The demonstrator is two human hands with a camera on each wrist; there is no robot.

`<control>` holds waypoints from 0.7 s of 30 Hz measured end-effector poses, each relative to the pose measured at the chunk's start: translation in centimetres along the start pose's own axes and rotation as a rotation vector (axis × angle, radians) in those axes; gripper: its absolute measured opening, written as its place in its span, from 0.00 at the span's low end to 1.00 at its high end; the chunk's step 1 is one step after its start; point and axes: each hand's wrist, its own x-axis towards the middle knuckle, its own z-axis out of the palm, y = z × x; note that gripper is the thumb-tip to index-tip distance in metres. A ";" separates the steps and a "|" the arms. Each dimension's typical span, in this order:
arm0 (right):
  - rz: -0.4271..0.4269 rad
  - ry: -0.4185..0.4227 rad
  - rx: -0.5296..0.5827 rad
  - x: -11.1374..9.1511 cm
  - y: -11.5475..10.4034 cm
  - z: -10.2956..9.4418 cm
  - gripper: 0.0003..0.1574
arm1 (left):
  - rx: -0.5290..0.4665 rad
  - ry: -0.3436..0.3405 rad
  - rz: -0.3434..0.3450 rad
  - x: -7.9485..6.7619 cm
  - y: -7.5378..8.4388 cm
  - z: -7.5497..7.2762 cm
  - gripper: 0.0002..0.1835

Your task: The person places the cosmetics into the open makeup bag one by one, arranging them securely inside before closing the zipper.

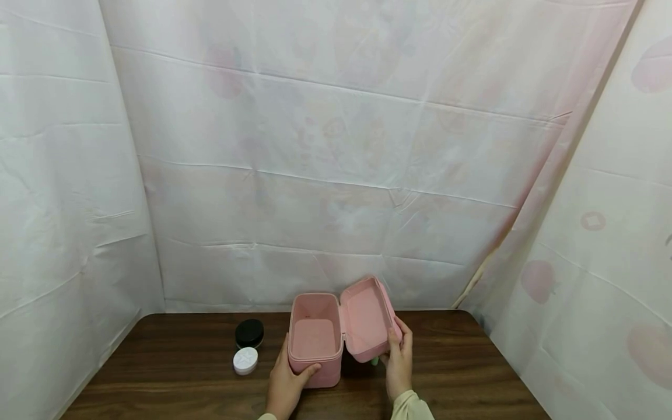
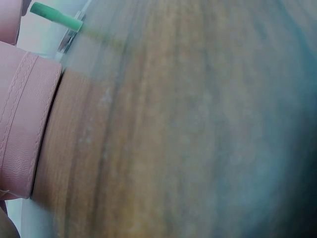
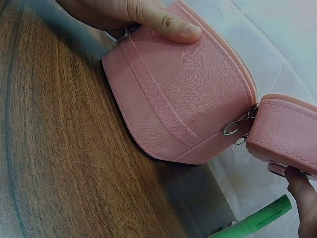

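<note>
A pink zippered cosmetic case [image 1: 331, 373] stands on the table, its lid [image 1: 367, 321] swung out to the right. Inside, the bottom shows bare pink lining. My left hand [image 1: 287, 379] grips the body at its left side, thumb lying across the front face. With my right hand [image 1: 401, 364] I hold the lid by its outer right edge, the thumb on the rim. Metal zipper pulls [image 3: 231, 129] hang at the corner near the hinge side. A green tube [image 3: 260, 218] printed "PROTECTION" lies by the lid, mostly hidden under it in the head view.
To the left of the case are a round black-lidded jar [image 1: 249, 333] and a round white container [image 1: 245, 361] close together. The dark wood table [image 1: 462, 373] ends at a pale curtain [image 1: 336, 175] behind, with more curtain at both sides.
</note>
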 end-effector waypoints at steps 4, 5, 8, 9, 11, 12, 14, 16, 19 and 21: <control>0.013 0.014 0.017 0.0 0.3 0.0 0.31 | -0.002 0.001 0.006 0.0 -0.1 0.0 0.62; 0.016 0.018 0.021 0.0 0.3 0.0 0.31 | -0.001 0.001 0.005 0.0 -0.1 0.0 0.62; 0.023 0.024 0.037 0.0 0.5 0.0 0.31 | 0.004 0.004 -0.001 0.0 -0.1 0.0 0.63; 0.025 0.026 0.039 0.1 0.6 -0.1 0.31 | 0.007 0.004 -0.003 0.0 -0.1 0.0 0.63; 0.029 0.026 0.039 0.1 0.6 -0.1 0.31 | 0.007 0.006 -0.007 0.0 -0.1 0.0 0.63; 0.031 0.027 0.041 0.1 0.7 -0.1 0.31 | 0.008 0.007 -0.008 0.0 -0.1 0.0 0.63; 0.035 0.025 0.031 0.0 0.6 -0.1 0.32 | 0.007 0.008 -0.003 0.0 -0.2 0.1 0.63; 0.037 0.023 0.022 0.0 0.6 -0.1 0.32 | 0.006 0.011 0.004 0.1 -0.3 0.1 0.62; 0.036 0.020 0.013 -0.1 0.5 -0.1 0.32 | 0.005 0.013 0.014 0.1 -0.4 0.2 0.62; 0.033 0.021 0.014 0.0 0.6 -0.1 0.32 | 0.002 0.012 0.016 0.1 -0.4 0.2 0.62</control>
